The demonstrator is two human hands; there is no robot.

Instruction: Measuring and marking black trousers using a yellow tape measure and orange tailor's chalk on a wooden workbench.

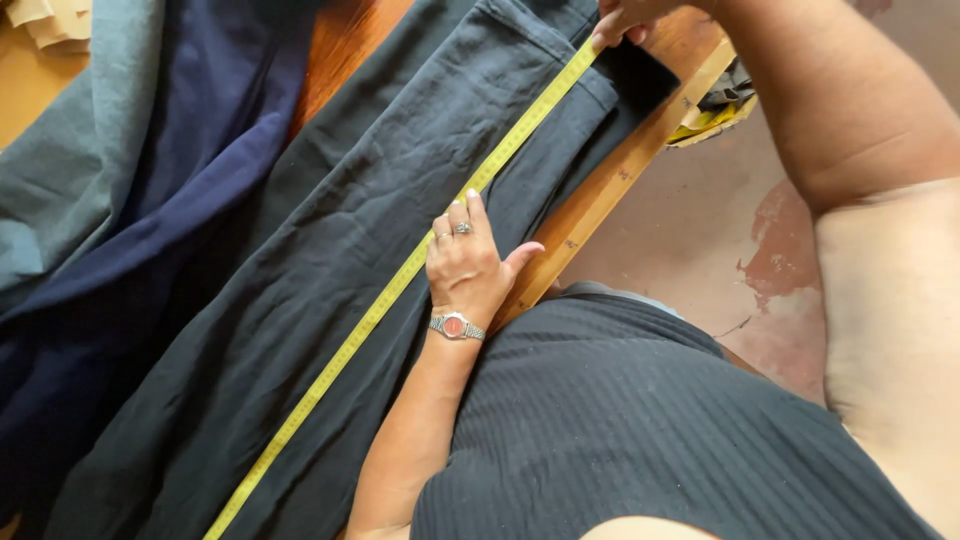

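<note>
Head view, going left to right: at the far upper left a bit of tan cloth [55, 22] is cut off by the corner, too little of it showing to tell what it is. Next lies a grey-blue cloth [75, 130], then a navy cloth [190, 150] rumpled beside it, both running out of the picture. A strip of brown wooden counter [345, 45] shows between the navy cloth and the dark trousers [300, 330], which lie flat and slantwise across the middle, one end hidden past the bottom edge.

Along the trousers runs a yellow tape measure [400, 285], stretched straight from the lower left to the upper right; its lower end is cut off by the frame. The left hand [468, 265], with rings and a wristwatch [456, 326], lies flat on the cloth, fingers together and pressing the tape down, thumb spread toward the counter's edge. Its grip holds nothing; it only presses.

Just right of that hand a wooden ruler [620, 175] lies along the counter's rim. At the top, the right hand [622, 18] is mostly cut off by the frame; its fingertips are pinched on the tape's upper end at the trouser hem. Beyond the ruler some yellow and dark scraps [715, 108] are hard to make out, over a reddish worn floor [720, 240]. The person's dark ribbed top [620, 430] hides the lower right.
</note>
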